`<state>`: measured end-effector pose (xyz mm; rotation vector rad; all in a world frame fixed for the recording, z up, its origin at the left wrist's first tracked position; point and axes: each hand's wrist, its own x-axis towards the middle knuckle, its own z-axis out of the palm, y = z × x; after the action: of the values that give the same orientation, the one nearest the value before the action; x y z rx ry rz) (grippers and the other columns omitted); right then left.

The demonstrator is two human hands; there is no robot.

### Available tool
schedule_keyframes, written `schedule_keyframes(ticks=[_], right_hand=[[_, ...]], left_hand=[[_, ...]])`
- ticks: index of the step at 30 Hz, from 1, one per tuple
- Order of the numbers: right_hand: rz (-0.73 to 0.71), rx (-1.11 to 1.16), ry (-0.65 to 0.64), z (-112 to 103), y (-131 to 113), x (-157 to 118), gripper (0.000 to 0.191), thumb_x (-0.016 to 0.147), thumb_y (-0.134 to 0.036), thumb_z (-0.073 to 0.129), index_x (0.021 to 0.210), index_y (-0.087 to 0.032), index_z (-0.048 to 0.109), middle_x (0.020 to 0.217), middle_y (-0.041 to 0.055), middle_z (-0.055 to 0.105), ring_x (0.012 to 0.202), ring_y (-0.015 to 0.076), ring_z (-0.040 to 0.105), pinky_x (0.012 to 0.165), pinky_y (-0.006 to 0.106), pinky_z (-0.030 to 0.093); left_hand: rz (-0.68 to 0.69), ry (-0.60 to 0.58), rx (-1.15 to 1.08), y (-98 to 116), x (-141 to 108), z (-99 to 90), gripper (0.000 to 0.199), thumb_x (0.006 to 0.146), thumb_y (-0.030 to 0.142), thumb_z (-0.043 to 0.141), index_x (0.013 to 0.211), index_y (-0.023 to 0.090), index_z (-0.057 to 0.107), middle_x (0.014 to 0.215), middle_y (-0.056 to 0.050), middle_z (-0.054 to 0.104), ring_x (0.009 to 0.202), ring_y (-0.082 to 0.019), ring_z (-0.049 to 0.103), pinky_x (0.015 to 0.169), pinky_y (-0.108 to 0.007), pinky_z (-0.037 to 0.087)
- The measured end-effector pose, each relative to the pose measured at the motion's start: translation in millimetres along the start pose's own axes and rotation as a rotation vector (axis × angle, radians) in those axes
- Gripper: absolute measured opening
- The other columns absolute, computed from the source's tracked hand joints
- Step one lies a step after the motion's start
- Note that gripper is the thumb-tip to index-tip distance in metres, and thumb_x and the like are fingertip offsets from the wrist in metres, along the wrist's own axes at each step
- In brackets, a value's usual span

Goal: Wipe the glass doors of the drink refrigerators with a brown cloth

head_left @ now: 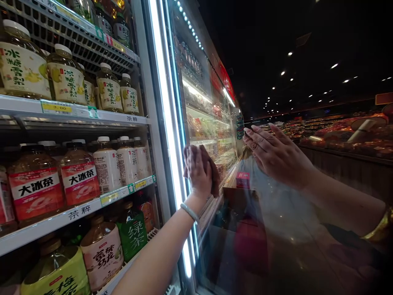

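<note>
My left hand [198,176], with a pale bangle [189,213] at the wrist, presses a brown cloth [215,174] against the glass door [227,254]. The cloth shows on both sides of my fingers and is somewhat blurred. To the right, my right hand [273,153] is stretched out with its fingers extended and nothing visible in it. It appears to rest against the glass, though the contact is hard to make out. A gold-coloured cuff or band [379,225] circles the right forearm.
At left, cooler shelves [67,110] carry bottled drinks, including pear drinks [66,82] and iced tea [79,176]. A bright light strip [167,110] runs beside the glass. Beyond it stand lit refrigerated displays [208,119]. A pink box [242,179] shows through or in the glass.
</note>
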<state>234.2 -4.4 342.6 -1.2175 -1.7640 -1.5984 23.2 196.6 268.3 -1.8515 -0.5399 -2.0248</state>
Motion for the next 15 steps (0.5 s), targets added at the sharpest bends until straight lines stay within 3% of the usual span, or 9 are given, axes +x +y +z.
schedule_keyframes(ticks=[2, 4, 6, 8, 11, 13, 15], right_hand=[[-0.02, -0.051, 0.004, -0.1, -0.4, 0.5, 0.085, 0.105, -0.019, 0.052, 0.172, -0.033, 0.002, 0.175, 0.0061, 0.028, 0.161, 0.0296, 0.037, 0.137, 0.063, 0.028], [-0.048, -0.108, 0.012, 0.6, 0.2, 0.6, 0.084, 0.104, -0.019, 0.054, 0.172, -0.029, 0.007, 0.174, 0.0101, 0.031, 0.16, 0.0304, 0.039, 0.135, 0.063, 0.031], [-0.072, -0.144, 0.023, 1.9, 1.6, 0.1, 0.083, 0.104, -0.019, 0.056, 0.172, -0.026, 0.009, 0.173, 0.0118, 0.033, 0.16, 0.0304, 0.039, 0.135, 0.063, 0.032], [-0.087, -0.169, 0.027, 2.9, 3.1, -0.8, 0.084, 0.104, -0.02, 0.056, 0.172, -0.023, 0.009, 0.172, 0.0129, 0.034, 0.161, 0.0301, 0.038, 0.135, 0.063, 0.032], [-0.099, -0.214, 0.025, 3.5, 3.5, -3.3, 0.083, 0.103, -0.02, 0.058, 0.172, -0.018, 0.012, 0.171, 0.015, 0.036, 0.161, 0.0309, 0.037, 0.134, 0.063, 0.033], [-0.101, -0.235, 0.028, 3.9, 2.7, -4.8, 0.08, 0.103, -0.021, 0.059, 0.171, -0.016, 0.017, 0.171, 0.0158, 0.036, 0.16, 0.0317, 0.038, 0.134, 0.063, 0.032], [-0.113, -0.239, 0.037, 5.1, 2.0, -2.9, 0.077, 0.103, -0.021, 0.058, 0.171, -0.016, 0.021, 0.171, 0.0151, 0.037, 0.16, 0.0307, 0.039, 0.135, 0.062, 0.031]], left_hand=[[0.245, -0.146, -0.025, 10.5, -18.0, -4.4, 0.074, 0.105, 0.027, 0.057, 0.172, 0.032, 0.025, 0.176, -0.012, 0.037, 0.166, -0.032, 0.028, 0.135, -0.063, 0.028], [0.492, -0.239, -0.072, 11.6, -14.7, -5.8, 0.069, 0.103, 0.028, 0.061, 0.168, 0.036, 0.037, 0.168, -0.01, 0.05, 0.16, -0.033, 0.041, 0.135, -0.064, 0.03], [0.419, -0.2, -0.076, 3.2, 13.2, -1.9, 0.061, 0.105, 0.027, 0.057, 0.164, 0.039, 0.043, 0.165, -0.007, 0.055, 0.157, -0.03, 0.047, 0.133, -0.061, 0.035], [0.036, -0.017, -0.07, -7.0, 50.1, 6.2, 0.059, 0.108, 0.029, 0.051, 0.165, 0.038, 0.041, 0.169, -0.006, 0.05, 0.16, -0.028, 0.043, 0.132, -0.057, 0.038], [-0.129, 0.103, -0.058, -6.8, 75.3, 18.3, 0.065, 0.11, 0.031, 0.043, 0.172, 0.028, 0.025, 0.178, -0.013, 0.032, 0.167, -0.03, 0.027, 0.135, -0.061, 0.029], [-0.063, 0.083, -0.06, 6.9, 62.4, 21.3, 0.066, 0.11, 0.029, 0.044, 0.173, 0.029, 0.023, 0.178, -0.013, 0.032, 0.167, -0.031, 0.024, 0.136, -0.063, 0.026], [0.229, -0.03, -0.087, 23.8, 43.4, 20.2, 0.069, 0.108, 0.026, 0.051, 0.172, 0.033, 0.026, 0.174, -0.011, 0.04, 0.166, -0.03, 0.03, 0.135, -0.062, 0.028]])
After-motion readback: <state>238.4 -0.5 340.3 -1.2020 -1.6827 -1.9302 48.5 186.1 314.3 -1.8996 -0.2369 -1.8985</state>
